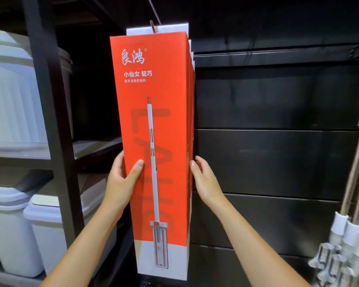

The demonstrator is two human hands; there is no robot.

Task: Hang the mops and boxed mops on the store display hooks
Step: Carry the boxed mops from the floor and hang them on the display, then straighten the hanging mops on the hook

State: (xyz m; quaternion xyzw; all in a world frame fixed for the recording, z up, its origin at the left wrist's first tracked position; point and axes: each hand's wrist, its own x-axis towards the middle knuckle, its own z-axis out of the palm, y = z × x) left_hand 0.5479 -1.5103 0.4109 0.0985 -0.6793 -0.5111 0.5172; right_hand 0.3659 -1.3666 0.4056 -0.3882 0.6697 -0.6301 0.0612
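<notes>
Upright, the tall red boxed mop [153, 121] is gripped by left hand [120, 179], right hand [204, 181] pressing flat

A shop aisle: boxed mops [151, 141] on a display hook [153, 25], black slat wall [278, 158], shelved plastic bins [10, 224].

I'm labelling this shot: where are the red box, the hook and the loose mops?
red box [153, 83], head view, front panel
hook [152, 25], head view, upturned tip
loose mops [339, 223], head view, white collar

hook [153, 25]: carries a row of red mop boxes [153, 141], hanging | left shelf [19, 157]: white bins [10, 100] on upper board, lidded bins [8, 224] on lower
</notes>
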